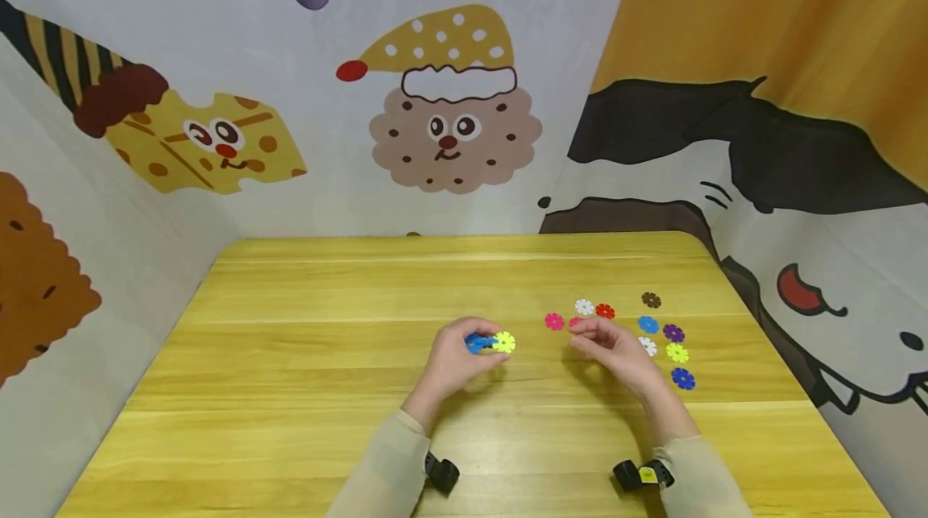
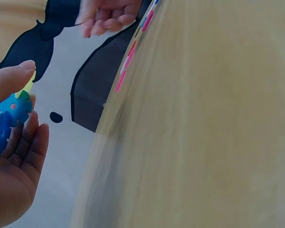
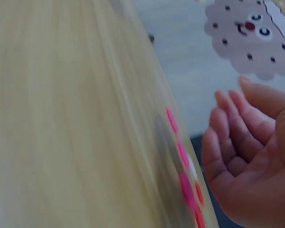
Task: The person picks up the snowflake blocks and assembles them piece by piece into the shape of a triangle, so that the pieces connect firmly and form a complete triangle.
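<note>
My left hand (image 1: 453, 361) holds a small joined piece of snowflake discs above the table, pinched between thumb and fingers. A yellow disc (image 1: 505, 342) sits at its right end, and blue discs (image 1: 474, 343) lie inside the grip, partly hidden by the hand. In the left wrist view the blue discs (image 2: 14, 108) appear slotted together at angles. To the right, my right hand (image 1: 616, 353) hovers with loosely bent fingers and nothing visible in it. Beneath its fingertips is a partly covered pink disc (image 1: 575, 322); another pink disc (image 1: 554, 321) lies just left of them.
Loose discs lie at the table's right: white (image 1: 584, 306), red (image 1: 605, 311), brown (image 1: 651, 300), light blue (image 1: 648, 325), purple (image 1: 673, 333), another white (image 1: 648, 346), yellow (image 1: 677, 353) and dark blue (image 1: 683, 379). A printed curtain (image 1: 275, 35) hangs behind the wooden table (image 1: 290, 421).
</note>
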